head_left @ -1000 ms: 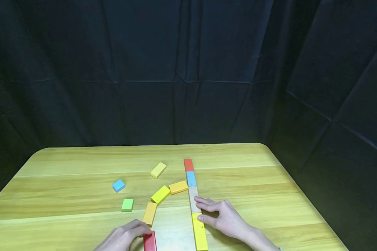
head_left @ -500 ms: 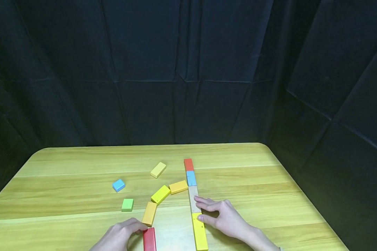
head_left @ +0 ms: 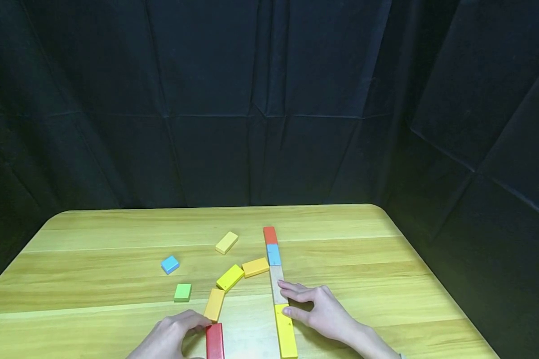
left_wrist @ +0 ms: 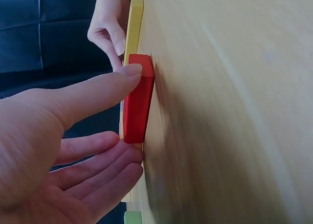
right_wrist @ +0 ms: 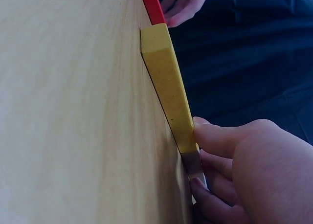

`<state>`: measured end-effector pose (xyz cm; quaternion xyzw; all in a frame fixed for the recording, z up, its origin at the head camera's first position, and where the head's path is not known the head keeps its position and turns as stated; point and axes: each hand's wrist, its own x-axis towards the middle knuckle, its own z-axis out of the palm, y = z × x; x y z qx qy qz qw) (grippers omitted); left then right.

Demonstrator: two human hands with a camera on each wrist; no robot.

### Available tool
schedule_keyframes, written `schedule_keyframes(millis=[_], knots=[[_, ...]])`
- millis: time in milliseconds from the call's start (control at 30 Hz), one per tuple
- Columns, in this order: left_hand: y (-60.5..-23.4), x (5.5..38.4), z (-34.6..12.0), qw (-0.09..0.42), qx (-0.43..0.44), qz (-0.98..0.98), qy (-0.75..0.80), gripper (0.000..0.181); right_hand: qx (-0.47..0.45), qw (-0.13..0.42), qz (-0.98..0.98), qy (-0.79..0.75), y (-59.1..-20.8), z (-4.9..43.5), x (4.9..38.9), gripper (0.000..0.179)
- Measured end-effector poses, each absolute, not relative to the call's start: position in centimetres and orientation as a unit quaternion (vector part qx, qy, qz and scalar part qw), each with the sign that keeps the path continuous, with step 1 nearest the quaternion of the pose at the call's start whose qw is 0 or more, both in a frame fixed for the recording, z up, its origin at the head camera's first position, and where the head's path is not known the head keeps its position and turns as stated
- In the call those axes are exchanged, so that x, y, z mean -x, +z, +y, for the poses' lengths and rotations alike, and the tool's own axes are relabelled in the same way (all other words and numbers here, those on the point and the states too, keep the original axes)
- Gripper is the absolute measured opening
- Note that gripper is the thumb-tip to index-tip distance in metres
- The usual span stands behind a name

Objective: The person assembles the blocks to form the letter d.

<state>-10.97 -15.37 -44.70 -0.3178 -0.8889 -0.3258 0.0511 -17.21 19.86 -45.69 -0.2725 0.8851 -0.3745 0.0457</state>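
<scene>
My left hand grips a red block lying on the table, thumb at its near end and fingertips at its far end. That far end sits right by an orange block. From there a yellow block and a second orange block curve up to a straight row. My right hand rests on this row, its thumb against a long yellow block and its fingertips on a pale wooden block. Beyond them in line lie a blue block and a red-orange block.
Loose on the wooden table are a small blue block, a green block and a pale yellow block. Dark curtains hang behind the table and along its right side.
The red block has slid slightly away from me, closer to the orange block's end, with my left hand on it. My right hand has stayed in place.
</scene>
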Motion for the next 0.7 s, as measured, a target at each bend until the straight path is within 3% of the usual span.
schedule_keyframes(millis=[300, 700], knots=[[-44.66, 11.05, -15.41, 0.027, 0.301, -0.893, -0.332, 0.061, 0.271, 0.049, 0.885, -0.376, -45.67, 19.86, 17.16, 0.051], [-44.79, 10.88, -15.33, 0.046, 0.307, -0.891, -0.332, 0.059, 0.274, 0.046, 0.884, -0.376, -45.73, 19.87, 17.18, 0.051]])
